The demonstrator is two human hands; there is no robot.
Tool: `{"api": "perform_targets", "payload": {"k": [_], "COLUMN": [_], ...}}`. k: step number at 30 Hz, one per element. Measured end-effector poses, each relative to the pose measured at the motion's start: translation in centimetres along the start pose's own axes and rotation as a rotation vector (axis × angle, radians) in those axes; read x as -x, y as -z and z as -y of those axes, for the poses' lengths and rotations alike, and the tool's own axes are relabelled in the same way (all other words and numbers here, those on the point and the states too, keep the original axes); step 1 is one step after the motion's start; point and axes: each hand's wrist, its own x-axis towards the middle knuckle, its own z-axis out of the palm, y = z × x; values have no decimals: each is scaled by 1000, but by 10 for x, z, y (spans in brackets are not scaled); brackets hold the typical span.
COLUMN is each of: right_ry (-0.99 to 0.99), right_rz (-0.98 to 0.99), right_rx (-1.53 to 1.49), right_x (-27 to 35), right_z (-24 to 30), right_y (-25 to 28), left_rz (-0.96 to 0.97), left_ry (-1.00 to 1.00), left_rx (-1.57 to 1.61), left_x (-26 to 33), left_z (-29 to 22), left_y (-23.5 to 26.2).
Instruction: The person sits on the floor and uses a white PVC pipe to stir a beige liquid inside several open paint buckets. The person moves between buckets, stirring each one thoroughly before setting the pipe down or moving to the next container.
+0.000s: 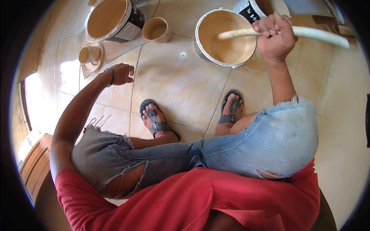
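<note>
stick [269, 32] in beige paint bucket [225, 36], right hand [274, 36] fingers clamped, left hand [122, 74] loosely curled, empty

Head cam, one wide fisheye view, looking steeply down from above.

Faces the tiled floor [181, 77] past the person's own lap and feet; near range, arms enter from lower edge; straight tile joints bow toward the dark round rim. No 2nd view to overlap.

Tiled floor [173, 81]: paint buckets [225, 36], cups [156, 29].
</note>
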Motion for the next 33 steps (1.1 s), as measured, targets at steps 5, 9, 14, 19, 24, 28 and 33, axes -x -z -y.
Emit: {"api": "perform_targets", "payload": {"k": [5, 9, 14, 19, 24, 28, 33], "right_ry": [186, -139, -23, 155, -57, -11, 159], "right_rz": [82, -4, 2, -37, -198, -213, -169], "right_rx": [293, 283, 21, 123, -4, -78, 91], "right_x": [-1, -12, -5, -6, -11, -11, -7], "right_z": [15, 27, -2, 4, 5, 0, 20], "right_y": [-2, 0, 10, 12, 29, 25, 17], "left_rz": [14, 4, 22, 17, 43, 22, -7], "left_ry": [17, 5, 14, 28, 29, 5, -19], "left_rx": [4, 0, -13, 1, -11, -17, 15], "left_x": [0, 0, 0, 1, 4, 2, -2], "left_z": [-1, -3, -3, -4, -4, -2, -2], "left_y": [-1, 1, 1, 0, 1, -2, 1]}}
